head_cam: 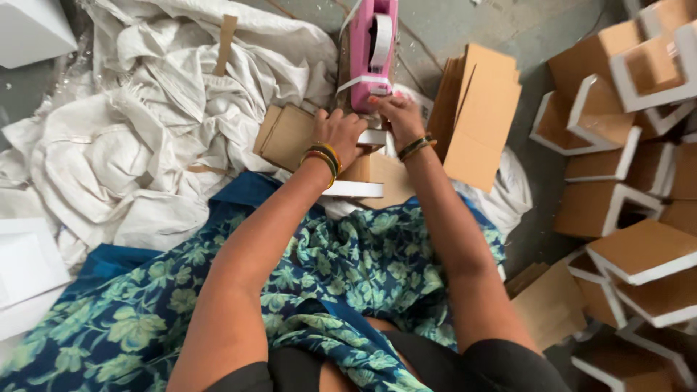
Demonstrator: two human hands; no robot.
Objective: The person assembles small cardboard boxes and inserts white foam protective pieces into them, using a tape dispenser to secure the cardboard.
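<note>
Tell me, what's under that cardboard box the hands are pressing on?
Blue floral cloth over the lap and white sacking lie beneath the box; directly underneath is hidden.

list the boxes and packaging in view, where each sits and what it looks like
small carton: centre, under both hands, brown with white edges
flat cartons: upright stack right of the hands, plain brown
folded cartons: heap at far right, brown, white-trimmed
tape dispenser: top centre, pink
</note>
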